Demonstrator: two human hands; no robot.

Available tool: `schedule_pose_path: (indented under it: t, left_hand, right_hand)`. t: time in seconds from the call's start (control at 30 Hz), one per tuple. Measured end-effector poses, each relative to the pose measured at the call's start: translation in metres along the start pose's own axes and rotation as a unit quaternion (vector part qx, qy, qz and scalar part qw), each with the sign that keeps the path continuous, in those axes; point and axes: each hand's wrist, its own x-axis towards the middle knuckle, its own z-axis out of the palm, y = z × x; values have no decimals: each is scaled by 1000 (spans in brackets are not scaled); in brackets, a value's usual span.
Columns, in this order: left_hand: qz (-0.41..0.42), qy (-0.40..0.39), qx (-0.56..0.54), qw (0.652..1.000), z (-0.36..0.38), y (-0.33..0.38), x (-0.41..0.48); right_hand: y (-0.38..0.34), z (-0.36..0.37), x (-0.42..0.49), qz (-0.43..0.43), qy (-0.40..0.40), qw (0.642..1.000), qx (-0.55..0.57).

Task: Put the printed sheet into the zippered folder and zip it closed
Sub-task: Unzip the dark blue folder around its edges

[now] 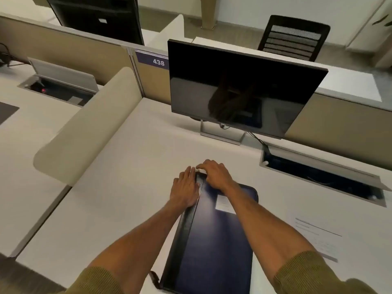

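Observation:
A dark blue zippered folder (214,240) with a white label lies flat on the white desk (131,166) in front of me. My left hand (185,188) rests flat along the folder's left zippered edge near the far corner, fingers straight. My right hand (215,174) sits on the far left corner of the folder, fingers curled at the zipper pull there. The printed sheet (318,236) lies on the desk to the right of the folder, apart from it.
A dark monitor (244,90) on a stand rises behind the folder. An open cable tray (322,175) is sunk into the desk at the right. A beige curved divider (84,132) stands at the left, with a second cable tray beyond it.

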Motion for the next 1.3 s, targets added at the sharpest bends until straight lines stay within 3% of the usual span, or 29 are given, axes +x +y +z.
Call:
schedule_pose_path:
  t: [0.43, 0.9, 1.17, 1.3]
  left_hand:
    - [-47, 5, -90, 995, -1, 4, 22]
    - [-25, -16, -53, 998, 3, -7, 30]
    - [-13, -8, -35, 999, 7, -1, 24]
    - [-13, -26, -89, 996, 1, 3, 28]
  right_hand:
    - [14, -3, 26, -59, 14, 995, -74]
    - [41, 5, 18, -143, 29, 981, -125]
    - [61, 8, 1, -130, 17, 986, -102]
    - [52, 7, 3, -105, 23, 992, -68]
